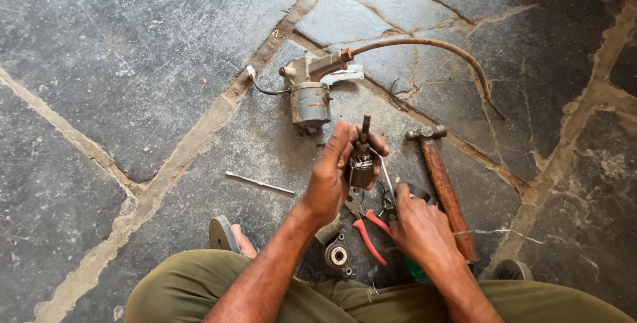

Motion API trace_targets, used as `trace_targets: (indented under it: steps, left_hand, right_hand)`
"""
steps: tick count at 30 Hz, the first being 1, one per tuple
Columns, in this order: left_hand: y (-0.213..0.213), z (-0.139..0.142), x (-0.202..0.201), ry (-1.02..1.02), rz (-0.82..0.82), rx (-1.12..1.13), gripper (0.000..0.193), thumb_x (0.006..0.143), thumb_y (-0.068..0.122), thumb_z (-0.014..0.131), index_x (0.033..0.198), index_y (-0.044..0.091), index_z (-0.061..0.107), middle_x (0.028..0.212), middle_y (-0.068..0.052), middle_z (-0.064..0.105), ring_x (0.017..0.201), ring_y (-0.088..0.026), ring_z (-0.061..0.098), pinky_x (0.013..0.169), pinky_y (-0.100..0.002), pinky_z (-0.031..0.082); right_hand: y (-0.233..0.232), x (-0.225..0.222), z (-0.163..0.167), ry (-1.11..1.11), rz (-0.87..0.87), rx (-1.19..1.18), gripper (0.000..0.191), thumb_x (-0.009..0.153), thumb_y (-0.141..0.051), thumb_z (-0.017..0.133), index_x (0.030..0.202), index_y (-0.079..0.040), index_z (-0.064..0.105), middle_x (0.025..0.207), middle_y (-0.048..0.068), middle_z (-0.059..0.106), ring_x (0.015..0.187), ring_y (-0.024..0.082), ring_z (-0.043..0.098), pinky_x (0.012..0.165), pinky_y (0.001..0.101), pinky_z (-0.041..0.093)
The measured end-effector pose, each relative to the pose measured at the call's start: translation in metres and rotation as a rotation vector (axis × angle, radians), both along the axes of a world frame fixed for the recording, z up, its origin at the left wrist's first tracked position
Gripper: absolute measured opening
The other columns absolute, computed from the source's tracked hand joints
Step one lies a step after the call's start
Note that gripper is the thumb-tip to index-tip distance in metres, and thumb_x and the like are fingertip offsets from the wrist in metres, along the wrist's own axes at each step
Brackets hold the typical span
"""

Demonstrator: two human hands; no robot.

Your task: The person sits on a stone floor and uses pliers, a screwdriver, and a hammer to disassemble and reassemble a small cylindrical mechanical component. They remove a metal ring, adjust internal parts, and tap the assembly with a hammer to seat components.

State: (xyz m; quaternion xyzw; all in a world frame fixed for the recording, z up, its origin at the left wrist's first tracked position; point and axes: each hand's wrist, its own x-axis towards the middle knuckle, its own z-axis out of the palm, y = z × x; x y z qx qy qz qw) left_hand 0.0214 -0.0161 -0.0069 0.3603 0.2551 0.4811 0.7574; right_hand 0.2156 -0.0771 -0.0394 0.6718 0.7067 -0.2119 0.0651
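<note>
Left hand (330, 178) grips the motor armature (361, 160) upright, mid-scene, right hand (418, 227) pinches a thin wire (386, 175) running off it. Looks half stripped down: motor housing (310, 94) sits farther off, bearing part (337, 255) and red pliers (367, 227) lie near, hammer (446, 187) to the right

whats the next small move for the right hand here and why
Probably close the right hand on the red-handled pliers lying just under it. The left hand holds the motor armature upright, shaft up, with a thin wire trailing from it toward the right hand.
</note>
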Motion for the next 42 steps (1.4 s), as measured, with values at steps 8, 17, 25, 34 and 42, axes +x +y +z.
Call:
trace_targets:
  steps: [8, 17, 25, 34, 42]
  left_hand:
    - [0.000, 0.008, -0.006, -0.267, -0.004, -0.150, 0.075, 0.100, 0.078, 0.024, 0.107, 0.010, 0.054, 0.092, -0.005, 0.059, 0.077, -0.013, 0.057, 0.059, -0.027, 0.046]
    - [0.000, 0.006, -0.004, -0.142, 0.023, -0.076, 0.069, 0.102, 0.076, 0.027, 0.112, 0.011, 0.051, 0.093, -0.004, 0.059, 0.077, -0.011, 0.057, 0.059, -0.026, 0.046]
    - [0.007, -0.013, 0.000, 0.152, 0.215, 0.081, 0.055, 0.110, 0.060, 0.028, 0.111, 0.012, 0.057, 0.098, -0.004, 0.064, 0.082, -0.010, 0.059, 0.068, -0.027, 0.051]
    - [0.019, -0.015, -0.009, 0.267, 0.415, 0.162, 0.053, 0.113, 0.051, 0.030, 0.117, 0.008, 0.060, 0.103, -0.005, 0.059, 0.100, -0.013, 0.054, 0.090, -0.030, 0.045]
    - [0.016, 0.006, -0.010, 0.482, 0.417, 0.185, 0.062, 0.108, 0.058, 0.022, 0.116, 0.010, 0.060, 0.100, -0.003, 0.056, 0.099, -0.014, 0.053, 0.087, -0.032, 0.045]
  right_hand:
    - [0.013, 0.002, 0.042, 0.166, -0.241, 0.080, 0.018, 0.096, -0.016, 0.055, 0.107, -0.003, 0.062, 0.095, 0.015, 0.068, 0.073, 0.029, 0.072, 0.068, 0.0447, 0.059]
    - [0.012, -0.003, 0.067, 1.088, -0.566, 0.449, 0.016, 0.108, -0.008, 0.038, 0.114, -0.001, 0.051, 0.101, 0.012, 0.065, 0.088, 0.023, 0.073, 0.084, 0.0380, 0.061]
    - [-0.007, 0.001, 0.077, 0.903, -0.443, 0.506, 0.021, 0.111, -0.016, 0.043, 0.124, -0.004, 0.055, 0.079, 0.011, 0.065, 0.065, 0.021, 0.065, 0.061, 0.0333, 0.054]
    - [-0.010, -0.009, 0.090, 0.482, -0.299, 0.416, 0.037, 0.094, -0.025, 0.068, 0.124, -0.004, 0.059, 0.083, 0.008, 0.072, 0.066, 0.016, 0.069, 0.056, 0.0319, 0.053]
    - [-0.008, -0.018, 0.092, 0.463, -0.255, 0.328, 0.035, 0.091, -0.021, 0.071, 0.122, -0.007, 0.065, 0.081, 0.012, 0.074, 0.067, 0.021, 0.072, 0.058, 0.0374, 0.054]
